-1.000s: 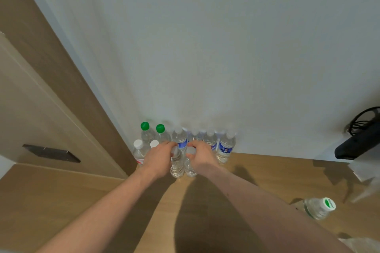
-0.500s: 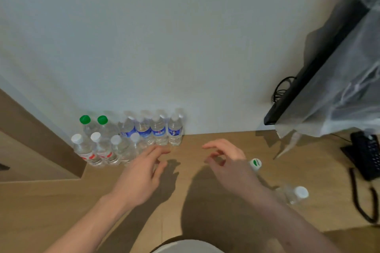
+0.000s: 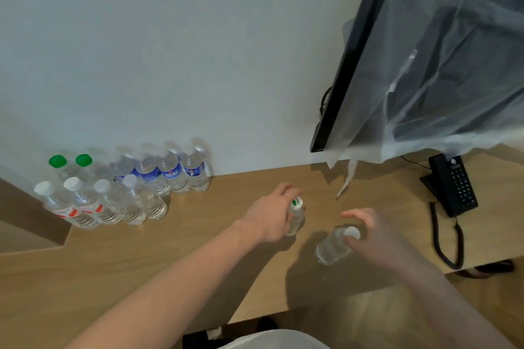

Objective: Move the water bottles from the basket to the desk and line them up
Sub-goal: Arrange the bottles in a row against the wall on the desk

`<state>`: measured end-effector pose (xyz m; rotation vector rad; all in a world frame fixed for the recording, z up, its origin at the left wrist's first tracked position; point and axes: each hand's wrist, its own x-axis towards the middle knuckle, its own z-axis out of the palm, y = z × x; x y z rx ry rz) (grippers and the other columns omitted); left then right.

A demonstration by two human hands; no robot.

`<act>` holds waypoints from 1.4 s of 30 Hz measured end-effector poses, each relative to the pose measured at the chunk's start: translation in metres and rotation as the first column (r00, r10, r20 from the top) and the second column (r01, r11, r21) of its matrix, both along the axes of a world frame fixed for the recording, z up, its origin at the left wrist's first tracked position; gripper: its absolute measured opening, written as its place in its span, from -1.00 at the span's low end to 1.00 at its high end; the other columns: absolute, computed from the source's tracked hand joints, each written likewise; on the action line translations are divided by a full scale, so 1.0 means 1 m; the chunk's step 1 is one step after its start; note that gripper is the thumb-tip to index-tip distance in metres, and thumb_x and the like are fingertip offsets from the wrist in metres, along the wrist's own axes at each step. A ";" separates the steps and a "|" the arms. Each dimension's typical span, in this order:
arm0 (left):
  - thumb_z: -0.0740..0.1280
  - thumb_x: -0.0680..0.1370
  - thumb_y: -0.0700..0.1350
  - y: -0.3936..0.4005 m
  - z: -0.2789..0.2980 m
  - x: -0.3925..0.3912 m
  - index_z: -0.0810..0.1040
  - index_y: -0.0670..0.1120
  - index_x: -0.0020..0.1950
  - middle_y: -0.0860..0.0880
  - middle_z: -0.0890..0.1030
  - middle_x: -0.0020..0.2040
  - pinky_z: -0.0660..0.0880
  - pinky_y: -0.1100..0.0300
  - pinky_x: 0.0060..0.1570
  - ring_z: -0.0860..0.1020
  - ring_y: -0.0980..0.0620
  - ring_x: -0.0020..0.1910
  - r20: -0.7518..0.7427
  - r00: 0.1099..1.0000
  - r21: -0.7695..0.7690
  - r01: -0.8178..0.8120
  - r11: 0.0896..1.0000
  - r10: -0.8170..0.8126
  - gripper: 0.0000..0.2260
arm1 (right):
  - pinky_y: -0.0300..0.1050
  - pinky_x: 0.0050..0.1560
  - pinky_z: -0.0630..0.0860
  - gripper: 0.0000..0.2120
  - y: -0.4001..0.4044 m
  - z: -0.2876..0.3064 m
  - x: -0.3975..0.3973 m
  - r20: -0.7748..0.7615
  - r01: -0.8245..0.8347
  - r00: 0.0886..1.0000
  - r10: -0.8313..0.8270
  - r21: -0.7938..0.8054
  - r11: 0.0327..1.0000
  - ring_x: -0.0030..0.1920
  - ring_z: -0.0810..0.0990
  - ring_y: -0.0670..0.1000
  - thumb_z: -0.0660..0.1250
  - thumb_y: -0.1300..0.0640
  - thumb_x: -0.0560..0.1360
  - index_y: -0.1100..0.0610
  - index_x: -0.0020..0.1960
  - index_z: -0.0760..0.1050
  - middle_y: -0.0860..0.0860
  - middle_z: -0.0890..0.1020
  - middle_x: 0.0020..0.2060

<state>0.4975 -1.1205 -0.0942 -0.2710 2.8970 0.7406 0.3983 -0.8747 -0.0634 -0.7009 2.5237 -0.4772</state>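
- A pale rounded rim (image 3: 272, 338), too little of it visible to identify, fills the bottom centre of the frame.
- Two bare hands reach over the wooden desk (image 3: 170, 258) at centre frame.
- The left hand (image 3: 273, 214) curls its fingers round an upright bottle with a green-and-white printed cap (image 3: 295, 218); the cap print is too small to read.
- The right hand (image 3: 368, 235) hovers with curved, spread fingers over a white-capped bottle (image 3: 334, 245) that leans to the right; fingertips are at its cap, but whether they pinch it I cannot tell.
- Half a second ago both hands were empty and apart from these two bottles; the left one was by the rows.
- At lower left, the front row (image 3: 99, 204) counts four white-capped bottles, two of them with red-and-white labels, the writing illegible.
- Behind it, against the wall (image 3: 198, 51), the back row (image 3: 136, 170) counts six: two green-capped bottles (image 3: 71, 164) at left and four blue-labelled bottles (image 3: 170, 171), text unreadable.
- That makes twelve bottles on the desk; both rows stand as they did earlier.
- At right, one black corded telephone (image 3: 452, 187) sits on the desk.
- At upper right, one black flat screen (image 3: 348, 65) hangs on the wall under clear plastic sheeting (image 3: 453, 65).
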 end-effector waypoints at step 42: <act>0.39 0.65 0.05 -0.132 -0.007 0.153 0.56 0.06 0.33 0.10 0.51 0.17 0.53 0.11 0.05 0.55 0.06 -0.11 -0.107 0.892 0.009 -0.441 0.898 0.439 -0.74 | -0.04 -0.24 0.55 -0.79 -0.164 -0.026 0.028 -0.071 -0.146 0.986 0.151 0.069 0.987 -0.22 0.63 -0.03 0.36 -0.16 0.46 -0.08 -0.01 0.46 -0.07 0.63 -0.24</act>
